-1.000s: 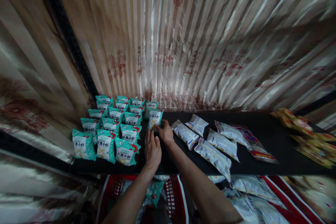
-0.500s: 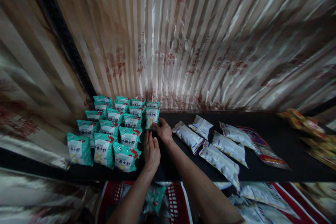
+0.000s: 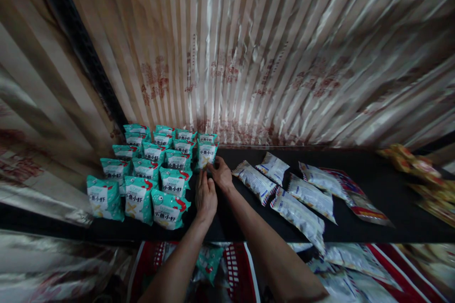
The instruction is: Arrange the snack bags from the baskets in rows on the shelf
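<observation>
Teal-and-white snack bags [image 3: 138, 199] stand upright in columns on the left of a black shelf [image 3: 231, 220]. The shortest column, nearest my hands, has a front snack bag [image 3: 206, 152] with another teal bag [image 3: 208, 138] right behind it. My right hand [image 3: 221, 175] grips the lower right edge of that front bag, its thumb across the front and the other fingers partly hidden. My left hand [image 3: 206, 196] has its fingers stretched forward, their tips at the bag's bottom edge.
Several silver-white packets [image 3: 298, 213] lie flat to the right, beside a red-and-blue packet [image 3: 359, 199]. Yellow-orange packets [image 3: 408, 165] are at the far right. Below the shelf edge is a red basket [image 3: 252, 274] with bags inside. Foil-like striped sheeting [image 3: 227, 57] hangs behind.
My left hand has moved slightly forward, its fingertips now at the front bag's base. My right hand stays at the bag's right side. The camera view has shifted a little.
</observation>
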Action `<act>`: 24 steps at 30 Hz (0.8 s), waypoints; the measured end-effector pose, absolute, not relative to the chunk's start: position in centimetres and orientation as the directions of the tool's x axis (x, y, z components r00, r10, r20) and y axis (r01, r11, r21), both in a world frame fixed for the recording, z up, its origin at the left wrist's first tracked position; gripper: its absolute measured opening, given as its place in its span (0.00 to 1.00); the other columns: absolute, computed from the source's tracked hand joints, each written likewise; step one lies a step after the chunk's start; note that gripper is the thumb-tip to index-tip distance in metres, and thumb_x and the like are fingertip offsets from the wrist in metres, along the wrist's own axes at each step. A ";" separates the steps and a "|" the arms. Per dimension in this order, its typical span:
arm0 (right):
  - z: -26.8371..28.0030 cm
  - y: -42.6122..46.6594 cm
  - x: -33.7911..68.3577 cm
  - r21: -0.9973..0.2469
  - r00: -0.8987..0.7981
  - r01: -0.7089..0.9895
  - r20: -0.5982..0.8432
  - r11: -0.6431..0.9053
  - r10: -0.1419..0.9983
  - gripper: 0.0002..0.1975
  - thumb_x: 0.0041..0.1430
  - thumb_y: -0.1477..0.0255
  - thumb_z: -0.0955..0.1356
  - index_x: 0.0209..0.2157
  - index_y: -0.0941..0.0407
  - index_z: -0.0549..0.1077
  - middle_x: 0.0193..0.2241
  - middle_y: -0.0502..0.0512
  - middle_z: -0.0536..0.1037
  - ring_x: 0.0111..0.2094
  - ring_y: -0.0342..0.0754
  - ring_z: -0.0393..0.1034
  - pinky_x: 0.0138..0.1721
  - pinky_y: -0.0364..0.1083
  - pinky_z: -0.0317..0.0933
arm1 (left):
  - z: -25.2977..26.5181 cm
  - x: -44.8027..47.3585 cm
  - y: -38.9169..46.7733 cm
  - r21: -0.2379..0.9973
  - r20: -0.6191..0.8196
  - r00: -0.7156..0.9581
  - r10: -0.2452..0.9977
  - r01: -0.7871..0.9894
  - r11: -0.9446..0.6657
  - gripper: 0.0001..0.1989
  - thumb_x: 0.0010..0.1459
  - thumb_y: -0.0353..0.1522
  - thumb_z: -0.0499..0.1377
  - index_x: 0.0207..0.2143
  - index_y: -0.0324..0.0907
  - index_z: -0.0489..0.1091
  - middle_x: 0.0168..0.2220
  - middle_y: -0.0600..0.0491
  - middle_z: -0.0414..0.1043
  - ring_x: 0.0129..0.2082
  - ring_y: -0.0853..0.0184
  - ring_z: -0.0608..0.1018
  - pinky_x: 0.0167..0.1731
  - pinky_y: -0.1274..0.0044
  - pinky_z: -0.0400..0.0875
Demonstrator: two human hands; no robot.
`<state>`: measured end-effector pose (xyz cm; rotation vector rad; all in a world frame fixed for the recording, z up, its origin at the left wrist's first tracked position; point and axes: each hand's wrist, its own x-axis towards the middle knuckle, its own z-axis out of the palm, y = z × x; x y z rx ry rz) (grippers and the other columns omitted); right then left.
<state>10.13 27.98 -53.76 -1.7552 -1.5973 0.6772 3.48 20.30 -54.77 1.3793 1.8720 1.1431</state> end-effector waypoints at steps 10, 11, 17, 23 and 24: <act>-53.7 26.9 10.1 -0.823 0.200 0.567 0.154 0.013 0.968 0.23 0.50 0.65 0.67 0.47 0.62 0.69 0.41 0.64 0.75 0.44 0.54 0.70 0.46 0.51 0.63 | -54.2 3.8 17.0 0.909 0.089 -0.325 0.942 0.413 0.056 0.21 0.60 0.34 0.45 0.51 0.35 0.66 0.57 0.42 0.63 0.58 0.62 0.64 0.59 0.69 0.56; -53.5 26.4 10.2 -0.836 0.225 0.548 0.170 0.019 0.959 0.23 0.50 0.65 0.66 0.46 0.63 0.70 0.42 0.65 0.74 0.43 0.54 0.70 0.47 0.52 0.63 | -54.1 3.8 16.0 0.921 0.091 -0.308 0.947 0.388 0.038 0.21 0.60 0.35 0.45 0.50 0.36 0.67 0.56 0.42 0.66 0.57 0.62 0.66 0.58 0.69 0.58; -52.7 19.9 11.0 -0.925 0.258 0.353 0.242 0.143 0.935 0.19 0.54 0.62 0.64 0.43 0.60 0.71 0.42 0.62 0.75 0.41 0.51 0.70 0.46 0.51 0.64 | -54.1 2.7 7.7 0.973 -0.004 -0.151 0.989 0.228 0.039 0.19 0.61 0.39 0.44 0.44 0.41 0.70 0.42 0.46 0.76 0.43 0.64 0.77 0.45 0.71 0.71; -54.1 7.2 10.6 -0.977 0.091 0.214 0.004 -0.015 0.996 0.21 0.58 0.57 0.61 0.45 0.58 0.69 0.37 0.58 0.77 0.36 0.48 0.73 0.40 0.46 0.67 | -57.2 0.1 0.9 0.926 -0.268 -0.063 0.961 0.258 0.276 0.18 0.60 0.38 0.46 0.40 0.40 0.71 0.37 0.48 0.77 0.38 0.64 0.78 0.39 0.75 0.72; -55.0 5.4 10.5 -0.968 0.066 0.246 -0.039 -0.054 0.997 0.20 0.58 0.57 0.61 0.43 0.57 0.70 0.35 0.57 0.78 0.35 0.48 0.73 0.39 0.45 0.67 | -58.0 -0.3 0.5 0.898 -0.330 -0.092 0.939 0.275 0.343 0.17 0.60 0.36 0.46 0.42 0.40 0.70 0.40 0.48 0.76 0.39 0.64 0.77 0.39 0.76 0.71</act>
